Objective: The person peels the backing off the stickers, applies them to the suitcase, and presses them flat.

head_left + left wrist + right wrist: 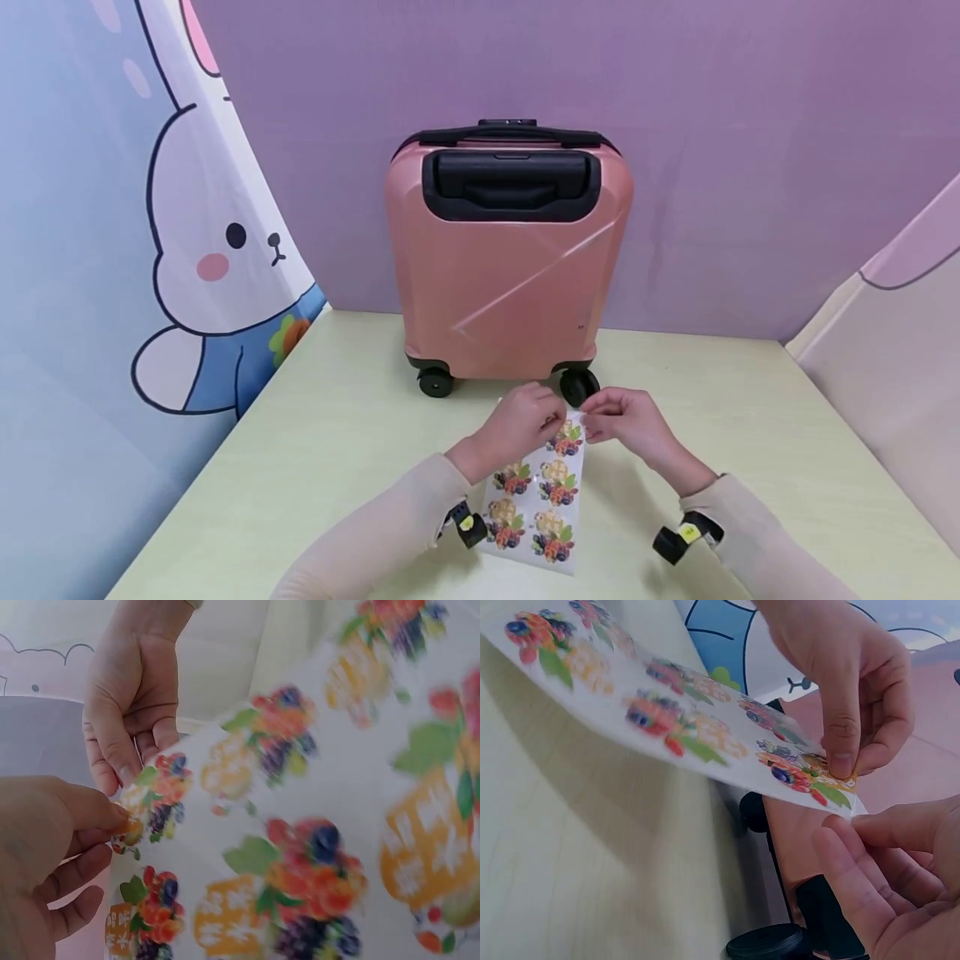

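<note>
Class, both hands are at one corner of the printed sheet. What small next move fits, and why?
Probably the left hand should gently lift the corner print, seemingly a sticker, while the right hand steadies the sheet: the left pinches at that print, and the right pinches the sheet's corner beside it.

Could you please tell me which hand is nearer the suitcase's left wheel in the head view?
Left: the left hand is to the right of that wheel; the right hand is farther right, pinching the sticker sheet.

Left grip pinches fruit-print sheet (partly blurred); right grip at edge.
</note>
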`<act>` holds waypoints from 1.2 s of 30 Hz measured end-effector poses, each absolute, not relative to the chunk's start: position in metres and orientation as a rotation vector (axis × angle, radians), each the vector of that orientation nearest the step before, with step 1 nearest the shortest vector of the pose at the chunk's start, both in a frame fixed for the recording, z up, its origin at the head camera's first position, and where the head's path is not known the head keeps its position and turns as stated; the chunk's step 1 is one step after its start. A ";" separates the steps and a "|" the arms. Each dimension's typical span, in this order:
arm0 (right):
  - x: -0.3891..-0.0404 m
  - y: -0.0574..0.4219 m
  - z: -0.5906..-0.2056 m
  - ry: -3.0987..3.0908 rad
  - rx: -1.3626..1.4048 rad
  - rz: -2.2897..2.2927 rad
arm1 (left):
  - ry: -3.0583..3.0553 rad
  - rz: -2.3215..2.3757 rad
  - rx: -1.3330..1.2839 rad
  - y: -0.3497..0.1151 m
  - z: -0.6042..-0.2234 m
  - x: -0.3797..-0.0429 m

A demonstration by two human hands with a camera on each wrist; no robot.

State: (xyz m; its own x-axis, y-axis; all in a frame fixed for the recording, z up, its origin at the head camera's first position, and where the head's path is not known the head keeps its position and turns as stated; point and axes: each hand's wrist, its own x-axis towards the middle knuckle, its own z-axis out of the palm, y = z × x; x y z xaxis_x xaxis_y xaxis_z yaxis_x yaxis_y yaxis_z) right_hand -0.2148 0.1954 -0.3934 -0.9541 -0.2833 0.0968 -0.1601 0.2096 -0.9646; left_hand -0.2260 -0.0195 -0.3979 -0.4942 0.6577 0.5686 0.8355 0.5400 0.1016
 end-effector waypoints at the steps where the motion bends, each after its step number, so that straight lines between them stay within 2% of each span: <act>1: -0.215 0.195 -0.394 2.372 -0.438 -1.856 | -2.305 -0.490 -1.211 -0.019 -0.397 -0.226; 9: -0.216 0.191 -0.397 2.418 -0.444 -1.809 | -2.307 -0.376 -1.206 -0.016 -0.395 -0.223; 22: -0.218 0.190 -0.399 2.527 -0.467 -1.719 | -2.672 -1.067 -1.081 -0.019 -0.389 -0.226; 36: -0.221 0.188 -0.405 2.645 -0.511 -1.627 | -2.740 -1.150 -1.076 -0.020 -0.391 -0.227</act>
State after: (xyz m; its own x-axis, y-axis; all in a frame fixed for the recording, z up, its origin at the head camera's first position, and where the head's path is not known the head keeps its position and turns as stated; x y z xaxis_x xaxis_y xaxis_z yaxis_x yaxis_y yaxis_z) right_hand -0.2205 0.1878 -0.4052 -0.9473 -0.2700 0.1723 -0.2755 0.4128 -0.8681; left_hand -0.2266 -0.0201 -0.3909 -0.7678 0.5974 0.2315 0.5837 0.5033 0.6372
